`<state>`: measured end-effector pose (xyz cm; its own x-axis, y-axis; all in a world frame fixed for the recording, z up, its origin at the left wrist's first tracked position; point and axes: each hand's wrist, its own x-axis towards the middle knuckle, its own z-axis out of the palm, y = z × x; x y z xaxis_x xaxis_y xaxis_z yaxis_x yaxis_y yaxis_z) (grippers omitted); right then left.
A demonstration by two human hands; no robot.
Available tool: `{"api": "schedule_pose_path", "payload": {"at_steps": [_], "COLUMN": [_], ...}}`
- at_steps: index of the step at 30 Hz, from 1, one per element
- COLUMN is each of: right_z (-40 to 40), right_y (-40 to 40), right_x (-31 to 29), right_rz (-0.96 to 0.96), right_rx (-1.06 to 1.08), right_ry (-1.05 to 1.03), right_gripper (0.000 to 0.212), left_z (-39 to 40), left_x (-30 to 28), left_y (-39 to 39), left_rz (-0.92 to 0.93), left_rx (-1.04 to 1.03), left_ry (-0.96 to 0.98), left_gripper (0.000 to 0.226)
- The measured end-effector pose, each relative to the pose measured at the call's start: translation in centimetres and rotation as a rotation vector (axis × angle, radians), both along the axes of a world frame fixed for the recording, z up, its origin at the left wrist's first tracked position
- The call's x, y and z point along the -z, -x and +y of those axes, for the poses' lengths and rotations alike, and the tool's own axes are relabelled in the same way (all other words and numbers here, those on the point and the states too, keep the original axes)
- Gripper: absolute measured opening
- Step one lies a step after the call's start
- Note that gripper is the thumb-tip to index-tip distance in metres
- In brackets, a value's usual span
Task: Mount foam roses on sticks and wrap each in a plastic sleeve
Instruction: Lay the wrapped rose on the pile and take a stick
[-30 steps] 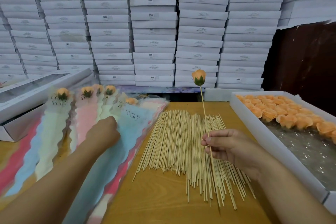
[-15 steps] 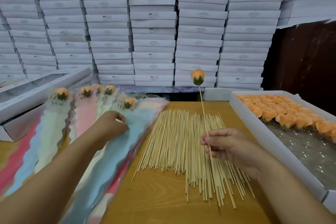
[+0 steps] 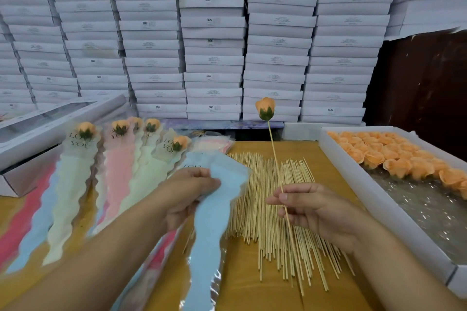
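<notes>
Rose-on-stick [image 3: 265,108] is pinched mid-shaft between thumb and fingertips of the right hand [image 3: 310,212], fingers curled round the stick [image 3: 275,159]. Stick is held near upright, tilted slightly back and left, bloom end up, bare lower end running down past the palm over the loose pile of bamboo sticks [image 3: 273,209].

Blue plastic sleeve [image 3: 214,209] is gripped near its wide upper end by the left hand [image 3: 188,187], fingers closed on the film. Sleeve long axis runs from that hand down toward the near table edge, narrow tail hanging loose; "LOVE" print is visible just above the knuckles.

Key relation: sleeve lies left of the stick pile, rose-on-stick over the pile's right half; the hands are close, separated only by part of the pile. Whether the sleeve mouth is open cannot be told. Judgement: next move is likely feeding the stick's bare end into the sleeve top, so the two long axes need to be brought roughly parallel.

Room: open air above the pile is available between the hands. Right of the pile, the white tray [image 3: 379,199] of loose orange foam roses [image 3: 394,156] limits swing. Left of the pile, finished wrapped roses [image 3: 86,159] lie fanned out, overlapping. Thin film is likely to cling and crumple.
</notes>
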<state>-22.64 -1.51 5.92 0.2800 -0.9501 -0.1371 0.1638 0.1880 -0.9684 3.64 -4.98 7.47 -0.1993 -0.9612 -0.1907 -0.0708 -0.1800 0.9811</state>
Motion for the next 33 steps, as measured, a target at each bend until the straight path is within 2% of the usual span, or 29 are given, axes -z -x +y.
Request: {"api": "schedule_pose_path", "payload": {"at_steps": [3, 7, 8, 11, 15, 18, 20, 22, 24, 26, 28, 30, 33], "right_z": [0.0, -0.1, -0.2, -0.3, -0.5, -0.7, -0.5, -0.4, -0.2, 0.0, 0.0, 0.1, 0.2], "right_y": [-0.2, -0.1, -0.1, 0.0, 0.5, 0.7, 0.6, 0.4, 0.3, 0.1, 0.0, -0.1, -0.2], "right_x": [0.1, 0.1, 0.1, 0.0, 0.0, 0.1, 0.1, 0.1, 0.0, 0.0, 0.1, 0.2, 0.3], "right_rz": [-0.058, -0.109, -0.11, -0.098, -0.066, -0.029, 0.0, 0.03, 0.059, 0.093, 0.12, 0.131, 0.128], "right_rx": [-0.001, 0.041, 0.059, 0.101, 0.167, 0.175, 0.157, 0.122, 0.067, 0.012, -0.018, -0.046, -0.086], "right_ry": [-0.016, -0.008, -0.003, 0.016, 0.025, 0.032, 0.041, 0.049, 0.05, 0.05, 0.054, 0.059, 0.067], "right_gripper": [0.031, 0.033, 0.033, 0.027, 0.018, 0.011, 0.014, 0.021, 0.015, 0.01, 0.009, 0.009, 0.011], "left_z": [1.0, 1.6, 1.7, 1.9, 2.7, 2.8, 2.7, 2.9, 2.7, 2.4, 1.7, 1.1, 0.4], "left_x": [0.5, 1.2, 1.3, 1.6, 1.5, 1.5, 1.6, 1.5, 1.4, 1.2, 1.1, 0.9, 1.2], "left_y": [1.3, 1.9, 2.0, 1.7, 1.6, 1.7, 1.8, 2.1, 2.5, 3.1, 3.4, 3.6, 3.6], "left_rz": [-0.017, -0.104, -0.125, -0.161, -0.247, -0.271, -0.233, -0.149, -0.045, 0.036, 0.121, 0.199, 0.202], "left_rx": [0.07, 0.186, 0.222, 0.348, 0.51, 0.574, 0.603, 0.542, 0.409, 0.246, 0.096, -0.012, -0.091], "left_ry": [-0.034, -0.081, -0.09, -0.117, -0.15, -0.153, -0.159, -0.132, -0.105, -0.084, -0.071, -0.053, -0.014], "left_gripper": [0.008, 0.034, 0.034, 0.01, 0.025, 0.023, 0.018, 0.023, 0.049, 0.064, 0.061, 0.044, 0.021]}}
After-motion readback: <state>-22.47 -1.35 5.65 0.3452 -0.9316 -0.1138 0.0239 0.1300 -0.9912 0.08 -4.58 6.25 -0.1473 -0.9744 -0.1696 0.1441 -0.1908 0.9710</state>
